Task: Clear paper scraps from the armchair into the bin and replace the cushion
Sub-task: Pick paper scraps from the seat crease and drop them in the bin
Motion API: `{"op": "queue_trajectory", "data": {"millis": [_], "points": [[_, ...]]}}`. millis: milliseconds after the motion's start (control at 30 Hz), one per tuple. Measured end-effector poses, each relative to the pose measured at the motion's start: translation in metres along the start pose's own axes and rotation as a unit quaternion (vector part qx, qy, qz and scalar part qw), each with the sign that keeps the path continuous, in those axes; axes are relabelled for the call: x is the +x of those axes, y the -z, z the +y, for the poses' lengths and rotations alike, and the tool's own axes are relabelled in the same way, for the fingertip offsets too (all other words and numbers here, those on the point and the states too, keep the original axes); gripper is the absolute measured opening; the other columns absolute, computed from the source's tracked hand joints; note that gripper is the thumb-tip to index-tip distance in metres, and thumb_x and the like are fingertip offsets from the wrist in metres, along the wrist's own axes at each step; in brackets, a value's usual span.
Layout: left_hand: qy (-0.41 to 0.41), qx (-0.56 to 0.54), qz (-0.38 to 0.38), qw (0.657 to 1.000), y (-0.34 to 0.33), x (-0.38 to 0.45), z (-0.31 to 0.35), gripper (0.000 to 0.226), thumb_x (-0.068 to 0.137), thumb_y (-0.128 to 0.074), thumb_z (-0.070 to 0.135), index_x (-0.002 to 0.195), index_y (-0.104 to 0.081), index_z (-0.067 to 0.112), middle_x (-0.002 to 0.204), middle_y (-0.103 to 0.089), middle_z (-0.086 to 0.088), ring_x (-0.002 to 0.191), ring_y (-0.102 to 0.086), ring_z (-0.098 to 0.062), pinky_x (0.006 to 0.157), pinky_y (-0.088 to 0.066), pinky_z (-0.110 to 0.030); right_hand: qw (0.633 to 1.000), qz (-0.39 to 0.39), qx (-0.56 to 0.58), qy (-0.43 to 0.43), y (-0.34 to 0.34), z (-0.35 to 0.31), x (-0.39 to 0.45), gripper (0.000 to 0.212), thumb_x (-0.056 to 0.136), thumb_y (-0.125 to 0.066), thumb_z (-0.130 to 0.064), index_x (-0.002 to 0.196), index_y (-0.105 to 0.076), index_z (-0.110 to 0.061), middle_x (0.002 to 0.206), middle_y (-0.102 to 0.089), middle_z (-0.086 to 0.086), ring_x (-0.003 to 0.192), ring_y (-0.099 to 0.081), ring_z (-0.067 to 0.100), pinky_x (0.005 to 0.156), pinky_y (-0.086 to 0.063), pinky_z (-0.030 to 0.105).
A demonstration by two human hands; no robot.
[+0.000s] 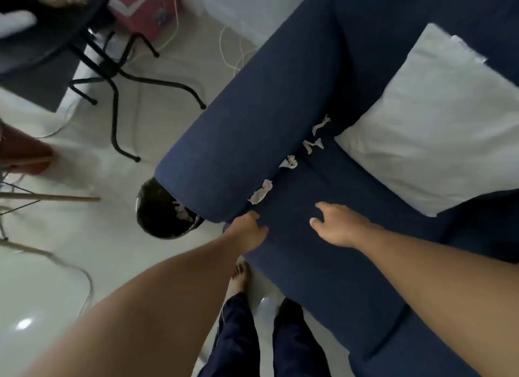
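Note:
A dark blue armchair [295, 96] fills the middle and right of the head view. Several white paper scraps lie in the crease between its left arm and the seat; the nearest scrap [260, 194] is just beyond my fingers. A white cushion [438, 135] rests on the seat at the right. My left hand [247, 232] presses on the seat's front left corner, fingers apart, holding nothing. My right hand [337, 225] hovers over the seat front, fingers spread and empty. A black bin [160, 211] with some paper in it stands on the floor, partly hidden by the chair's arm.
A black metal-legged table [112, 76] stands at the back left with white cables [233, 51] on the floor behind it. A red box [146, 9] sits at the back. A wooden stick [56, 198] lies at the left. My bare feet [238, 278] stand before the chair.

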State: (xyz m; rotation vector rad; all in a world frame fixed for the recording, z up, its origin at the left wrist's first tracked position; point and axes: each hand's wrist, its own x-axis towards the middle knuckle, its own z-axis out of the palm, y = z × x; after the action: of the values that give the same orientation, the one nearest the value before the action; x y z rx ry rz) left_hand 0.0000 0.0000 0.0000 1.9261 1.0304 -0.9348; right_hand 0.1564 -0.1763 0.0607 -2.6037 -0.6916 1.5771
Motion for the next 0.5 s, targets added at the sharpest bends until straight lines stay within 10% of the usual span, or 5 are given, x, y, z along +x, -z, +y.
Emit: {"op": "queue_trajectory", "data": {"millis": [200,500], "points": [[0.097,-0.105,0.085,0.986,-0.026,0.077,0.008,0.078,0.058,-0.042,0.066,0.127,-0.055,0.031,0.120,-0.066,-0.005,0.105,-0.063,-0.034,0.097,-0.052,-0.051,0.999,-0.014,-0.035,0.009,-0.006,0.030,0.050,0.063,0.106,-0.040,-0.050,0.163,-0.025,-0.028,0.166,-0.034,0.003,0.147,-0.040,0.029,0.112,-0.042,0.050],[0.119,-0.113,0.117,0.979,-0.035,0.110,0.048,0.062,0.094,-0.049,0.034,0.152,-0.034,0.019,0.140,-0.054,-0.015,0.117,-0.060,-0.037,0.097,-0.051,-0.049,0.996,0.028,-0.048,0.065,-0.020,0.050,0.098,0.052,0.105,-0.037,-0.051,0.152,-0.042,-0.029,0.132,-0.064,-0.007,0.118,-0.060,0.020,0.088,-0.055,0.045]]}}
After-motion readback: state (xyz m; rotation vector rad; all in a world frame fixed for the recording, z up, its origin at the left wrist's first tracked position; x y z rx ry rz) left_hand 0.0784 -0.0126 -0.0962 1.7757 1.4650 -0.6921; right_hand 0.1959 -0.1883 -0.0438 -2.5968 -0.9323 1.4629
